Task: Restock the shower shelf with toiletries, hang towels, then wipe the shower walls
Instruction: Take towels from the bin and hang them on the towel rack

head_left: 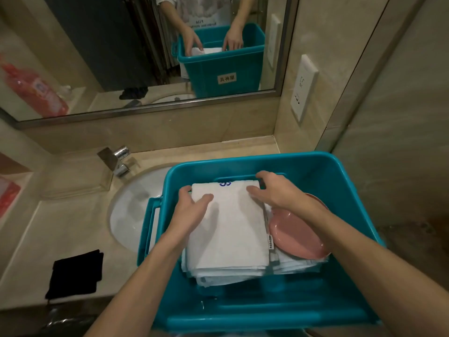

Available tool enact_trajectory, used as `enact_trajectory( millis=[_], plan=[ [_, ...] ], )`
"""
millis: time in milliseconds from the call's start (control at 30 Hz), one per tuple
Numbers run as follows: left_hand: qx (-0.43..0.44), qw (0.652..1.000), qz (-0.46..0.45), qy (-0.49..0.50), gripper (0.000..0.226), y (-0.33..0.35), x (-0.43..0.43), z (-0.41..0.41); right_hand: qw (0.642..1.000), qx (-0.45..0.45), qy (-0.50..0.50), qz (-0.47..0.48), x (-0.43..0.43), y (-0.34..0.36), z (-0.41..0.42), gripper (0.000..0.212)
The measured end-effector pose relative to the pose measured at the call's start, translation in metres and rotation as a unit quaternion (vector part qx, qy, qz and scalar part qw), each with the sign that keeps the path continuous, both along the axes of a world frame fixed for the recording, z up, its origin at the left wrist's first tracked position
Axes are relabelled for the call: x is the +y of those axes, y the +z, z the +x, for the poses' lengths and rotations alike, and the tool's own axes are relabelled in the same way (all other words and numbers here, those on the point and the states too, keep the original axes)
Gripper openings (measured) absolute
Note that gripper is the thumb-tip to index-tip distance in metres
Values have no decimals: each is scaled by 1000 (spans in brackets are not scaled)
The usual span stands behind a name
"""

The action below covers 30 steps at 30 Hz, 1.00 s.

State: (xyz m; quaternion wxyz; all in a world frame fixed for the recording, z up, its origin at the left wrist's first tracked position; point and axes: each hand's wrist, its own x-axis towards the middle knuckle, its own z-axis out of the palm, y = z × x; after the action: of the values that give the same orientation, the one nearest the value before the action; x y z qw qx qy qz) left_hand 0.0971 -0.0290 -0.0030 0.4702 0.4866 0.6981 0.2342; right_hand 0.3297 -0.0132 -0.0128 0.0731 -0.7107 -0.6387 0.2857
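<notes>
Gripping the towel (228,222) on top with both hands: left hand (192,207) at the far left corner, thumb flat above, fingers curled round the edge; right hand (274,193) at the far right corner, curled likewise. Lying atop a stack (230,273) of white folded ones inside a teal bin (243,161), pink dish (296,234) just beside. Sitting partly over the sink (131,210) on the beige surface (60,227), black cloth (75,273) nearby.

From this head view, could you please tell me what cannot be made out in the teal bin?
Head view:
- Blue print on the top towel: mostly hidden by the fold.
- Towels beneath: covered, count unclear.
- Pink plate: partly under the right wrist.
- Towel tag text: too small.
</notes>
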Motion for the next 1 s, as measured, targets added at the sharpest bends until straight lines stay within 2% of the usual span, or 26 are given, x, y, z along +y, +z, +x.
enact_trajectory(
  millis=[133,233,333,400,533,700,833,933,1000],
  plan=[
    [-31,997,-45,50,70,4,11,4,994,82,-44,-51,12,-14,-7,49],
    [-38,995,-60,66,62,6,14,5,990,109,-67,-55,12,-17,-5,41],
    [-72,992,-53,91,41,3,16,3,986,131,-66,-76,14,-17,3,29],
    [-85,992,-42,88,26,3,14,3,984,142,-62,-91,14,-14,10,37],
    [-72,995,-48,57,30,7,12,0,983,140,-60,-99,9,-5,13,47],
    [-67,996,-50,8,32,9,11,-15,960,246,-97,-92,3,-11,12,60],
    [-90,995,-35,7,32,13,8,-19,937,297,-138,-120,-7,-14,11,47],
    [-117,993,-26,16,31,18,7,-18,926,319,-167,-113,-11,-14,13,68],
    [-137,990,-25,17,32,24,7,-19,913,353,-183,-95,-14,-12,12,74]
  ],
)
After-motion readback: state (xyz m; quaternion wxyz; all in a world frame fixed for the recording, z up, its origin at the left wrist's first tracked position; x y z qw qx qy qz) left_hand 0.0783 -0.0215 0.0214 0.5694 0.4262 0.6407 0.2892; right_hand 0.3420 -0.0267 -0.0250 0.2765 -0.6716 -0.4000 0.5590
